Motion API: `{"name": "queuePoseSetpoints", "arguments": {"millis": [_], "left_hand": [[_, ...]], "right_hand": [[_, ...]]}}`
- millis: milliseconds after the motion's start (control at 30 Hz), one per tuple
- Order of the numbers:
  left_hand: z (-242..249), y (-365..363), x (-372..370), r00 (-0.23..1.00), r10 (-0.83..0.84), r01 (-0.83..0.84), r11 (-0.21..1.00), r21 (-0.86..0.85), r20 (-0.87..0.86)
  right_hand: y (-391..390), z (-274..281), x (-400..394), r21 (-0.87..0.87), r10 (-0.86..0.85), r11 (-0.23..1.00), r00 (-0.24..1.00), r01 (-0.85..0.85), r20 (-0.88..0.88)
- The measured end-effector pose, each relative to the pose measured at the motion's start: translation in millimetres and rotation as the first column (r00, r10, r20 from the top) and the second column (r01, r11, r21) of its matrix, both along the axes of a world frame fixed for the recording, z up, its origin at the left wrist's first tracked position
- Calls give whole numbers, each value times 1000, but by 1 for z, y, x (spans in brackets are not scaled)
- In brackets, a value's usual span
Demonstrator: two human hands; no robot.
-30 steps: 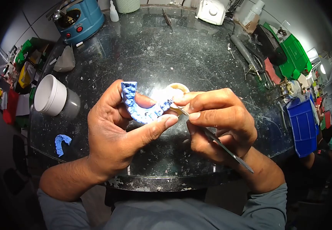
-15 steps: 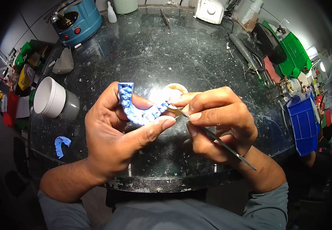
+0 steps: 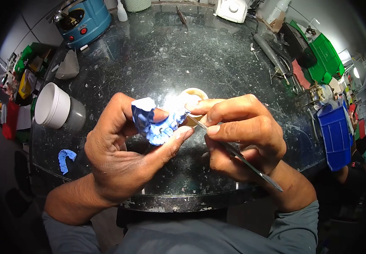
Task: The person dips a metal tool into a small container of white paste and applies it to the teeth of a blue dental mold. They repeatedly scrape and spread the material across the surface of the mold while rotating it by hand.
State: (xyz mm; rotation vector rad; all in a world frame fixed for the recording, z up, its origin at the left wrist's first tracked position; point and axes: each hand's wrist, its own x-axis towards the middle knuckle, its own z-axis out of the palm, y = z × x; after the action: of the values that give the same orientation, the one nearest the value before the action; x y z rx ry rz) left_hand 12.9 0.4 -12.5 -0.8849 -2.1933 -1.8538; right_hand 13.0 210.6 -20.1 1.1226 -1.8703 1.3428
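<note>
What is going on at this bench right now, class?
A person holds a blue dental mould in the left hand above a dark, speckled table. The right hand grips a thin metal tool, its tip at the mould's end. A second blue mould and a white tub lie off to the left.

Single head-worn view, looking forward and steeply down; close on both hands at frame centre; dark glass worktop [image 3: 200, 55] fills the middle ground; fisheye bends the edges; own torso along the bottom; no second view.
</note>
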Motion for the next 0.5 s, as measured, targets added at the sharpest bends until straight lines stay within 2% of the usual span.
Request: {"name": "queuePoseSetpoints", "arguments": {"millis": [100, 200, 267, 500], "left_hand": [[1, 1, 2, 996, 20, -20, 1000, -3, 92], [5, 5, 2, 988, 7, -19, 997, 81, 155], [9, 6, 4, 954, -24, -21, 989, 145, 298], [7, 10, 3, 919, -112, -3, 957, 290, 377]], "right_hand": [[0, 0, 1, 3, 21, 1000, 1000, -21, 19], [0, -2, 0, -22, 29, 999, 1000, -29, 6], [0, -2, 0, -49, 27, 998, 1000, -27, -3], [2, -3, 0, -28, 32, 999, 999, -32, 8]]}}
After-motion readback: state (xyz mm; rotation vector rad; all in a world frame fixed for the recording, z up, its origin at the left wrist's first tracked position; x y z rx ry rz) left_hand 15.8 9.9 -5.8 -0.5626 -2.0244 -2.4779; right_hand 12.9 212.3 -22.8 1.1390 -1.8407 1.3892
